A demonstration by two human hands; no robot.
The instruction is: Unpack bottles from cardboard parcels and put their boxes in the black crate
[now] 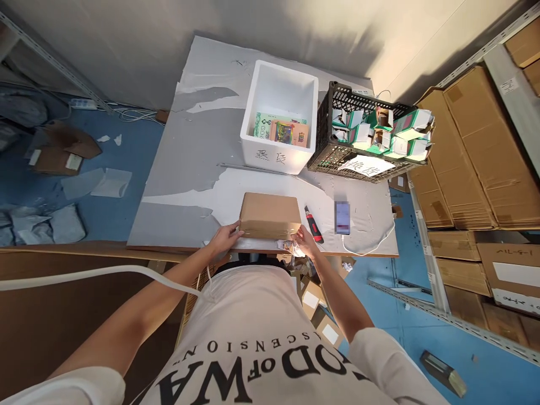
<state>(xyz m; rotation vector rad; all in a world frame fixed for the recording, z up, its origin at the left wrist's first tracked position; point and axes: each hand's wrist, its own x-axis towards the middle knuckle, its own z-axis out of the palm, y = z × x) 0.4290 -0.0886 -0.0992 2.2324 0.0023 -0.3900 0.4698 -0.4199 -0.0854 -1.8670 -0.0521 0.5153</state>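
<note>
A closed brown cardboard box (270,211) lies at the front edge of the table, between my two hands. My left hand (225,237) grips its near left corner, the thumb and fingers pressed to the side. At the near right corner, my right hand (304,241) holds the box the same way. A crumpled, printed scrap (291,246) hangs by the right fingertips under the box's front edge; whether the fingers also hold it, I cannot tell. Just right of the box lies a red and black utility knife (314,225).
A white foam box (278,160) with flat printed packs stands behind the cardboard box. To its right is a black crate (323,135) of small cartons. A phone (342,217) with a white cable lies at right. Shelves of large cartons (485,152) line the right side.
</note>
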